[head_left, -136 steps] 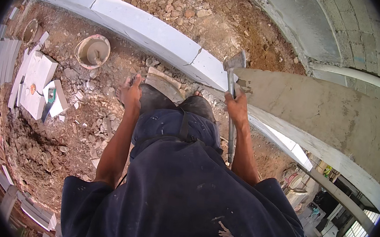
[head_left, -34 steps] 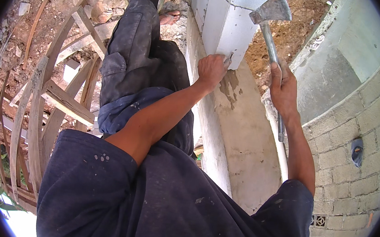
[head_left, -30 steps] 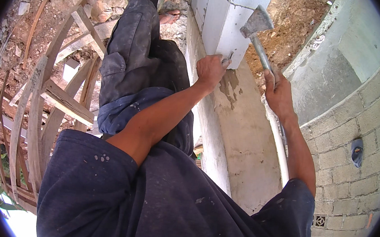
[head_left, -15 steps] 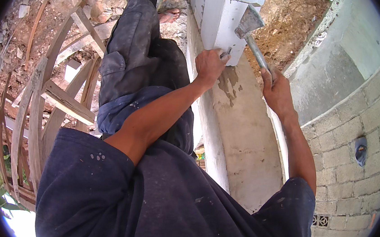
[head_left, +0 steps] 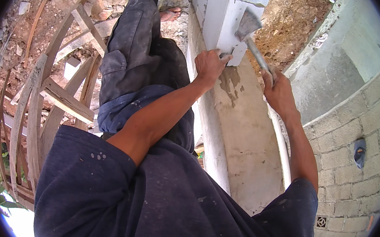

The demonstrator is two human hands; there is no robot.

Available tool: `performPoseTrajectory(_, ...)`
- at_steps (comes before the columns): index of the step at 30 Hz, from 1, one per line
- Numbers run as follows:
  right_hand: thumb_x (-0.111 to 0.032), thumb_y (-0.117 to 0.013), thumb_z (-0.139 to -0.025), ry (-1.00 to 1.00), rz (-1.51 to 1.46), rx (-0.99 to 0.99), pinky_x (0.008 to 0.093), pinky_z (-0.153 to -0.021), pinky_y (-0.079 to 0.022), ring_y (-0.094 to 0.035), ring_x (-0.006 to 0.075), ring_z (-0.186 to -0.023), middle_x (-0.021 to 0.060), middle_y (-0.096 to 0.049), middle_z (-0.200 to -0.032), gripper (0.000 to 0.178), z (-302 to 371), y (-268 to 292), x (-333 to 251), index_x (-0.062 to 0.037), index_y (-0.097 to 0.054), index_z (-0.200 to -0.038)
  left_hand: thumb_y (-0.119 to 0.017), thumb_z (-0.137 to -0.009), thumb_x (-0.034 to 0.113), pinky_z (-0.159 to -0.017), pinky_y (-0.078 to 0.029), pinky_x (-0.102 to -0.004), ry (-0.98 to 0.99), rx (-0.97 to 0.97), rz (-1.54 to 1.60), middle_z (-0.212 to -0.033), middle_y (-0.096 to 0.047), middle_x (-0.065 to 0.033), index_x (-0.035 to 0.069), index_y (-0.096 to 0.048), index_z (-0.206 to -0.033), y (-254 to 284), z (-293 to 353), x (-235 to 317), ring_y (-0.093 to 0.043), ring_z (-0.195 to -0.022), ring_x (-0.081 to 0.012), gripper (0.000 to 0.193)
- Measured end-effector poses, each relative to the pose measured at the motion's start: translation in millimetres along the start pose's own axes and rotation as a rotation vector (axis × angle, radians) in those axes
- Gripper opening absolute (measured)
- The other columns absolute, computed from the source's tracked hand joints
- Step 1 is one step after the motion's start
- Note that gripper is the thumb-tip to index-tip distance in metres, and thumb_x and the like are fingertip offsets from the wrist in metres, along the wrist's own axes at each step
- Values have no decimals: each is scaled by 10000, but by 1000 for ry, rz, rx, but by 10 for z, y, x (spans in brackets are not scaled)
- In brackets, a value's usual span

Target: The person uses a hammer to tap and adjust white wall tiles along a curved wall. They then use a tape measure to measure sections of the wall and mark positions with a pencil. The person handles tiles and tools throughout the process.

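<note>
Grey hatchet, diagonal, head upper-left

Head camera: we look through the left of two fisheyes worn side by side on the head.
Shirt: we face steeply down over it, nearest us, filling the lower middle.
Reach: we have the left hand and right hand farther off, above mid-frame.
Foot: farther still, near our top edge.
Block wall: it bends along our right rim, which rounds off into black.

Right fingers grip a hatchet near white block.
</note>
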State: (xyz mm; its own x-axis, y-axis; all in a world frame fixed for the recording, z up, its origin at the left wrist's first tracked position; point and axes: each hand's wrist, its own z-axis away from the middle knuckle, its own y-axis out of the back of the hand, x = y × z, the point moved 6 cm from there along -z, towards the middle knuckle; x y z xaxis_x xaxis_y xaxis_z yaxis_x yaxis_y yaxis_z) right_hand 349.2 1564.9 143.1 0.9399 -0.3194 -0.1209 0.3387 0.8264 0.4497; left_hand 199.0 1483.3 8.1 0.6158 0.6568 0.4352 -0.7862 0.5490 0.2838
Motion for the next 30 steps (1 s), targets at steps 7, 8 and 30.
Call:
performPoseTrajectory(7, -346, -473, -998, -28, -332, 0, 376, -562, -422, -533, 247, -581, 111, -527, -637, 370, 43, 168, 59, 6, -568, -932, -717, -790, 412, -636, -499, -450, -37, 24, 10, -660, -644, -199, 26, -707, -805, -33, 10, -30, -653, -667, -365, 386)
performPoseTrajectory(8, -359, -467, -1002, -48, -437, 63, 358, -549, -415, -514, 203, -566, 80, -512, -625, 384, 43, 215, 72, 5, -568, -931, -716, -791, 410, -634, -498, -450, -38, 24, 3, -659, -644, -197, 25, -706, -801, -41, 13, -35, -654, -665, -363, 385)
performPoseTrajectory(30, -331, -486, -980, -71, -27, -115, 450, -588, -414, -503, 396, -580, 215, -541, -645, 394, -14, 10, 126, 32, -538, -835, -728, -778, 377, -631, -488, -442, -83, 68, 54, -671, -645, -173, 37, -700, -815, -42, 29, -29, -645, -655, -352, 343)
